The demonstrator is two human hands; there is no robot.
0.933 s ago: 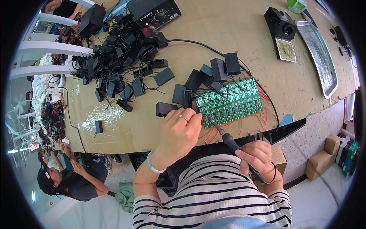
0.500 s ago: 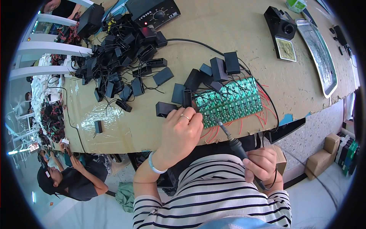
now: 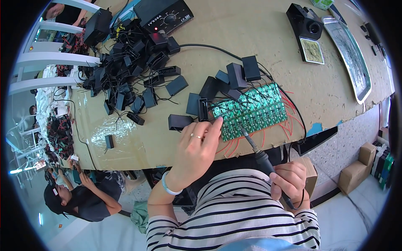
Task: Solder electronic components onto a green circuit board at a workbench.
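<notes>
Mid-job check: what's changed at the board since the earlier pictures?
The right hand has shifted right and slightly toward the body, carrying the soldering iron; its tip is farther right over the circuit board. The left hand has spread its fingers at the board's left end; any release is unclear. Board, black boxes and iron grip stayed.

Over on the far right of the worktable [image 3: 251, 29], a shallow metal tray [image 3: 362, 98] lies lengthwise, a green carton [image 3: 322, 3] near its far end! Down on the floor, brown cardboard boxes [image 3: 356, 173] sit together at right. Swing left: white rails [image 3: 58, 54], white bundles [image 3: 47, 92], and a heap of red and dark wiring [image 3: 58, 134]! Below, a co-worker in a dark top [image 3: 90, 203], with green cloth [image 3: 139, 215] crumpled close by!
</notes>
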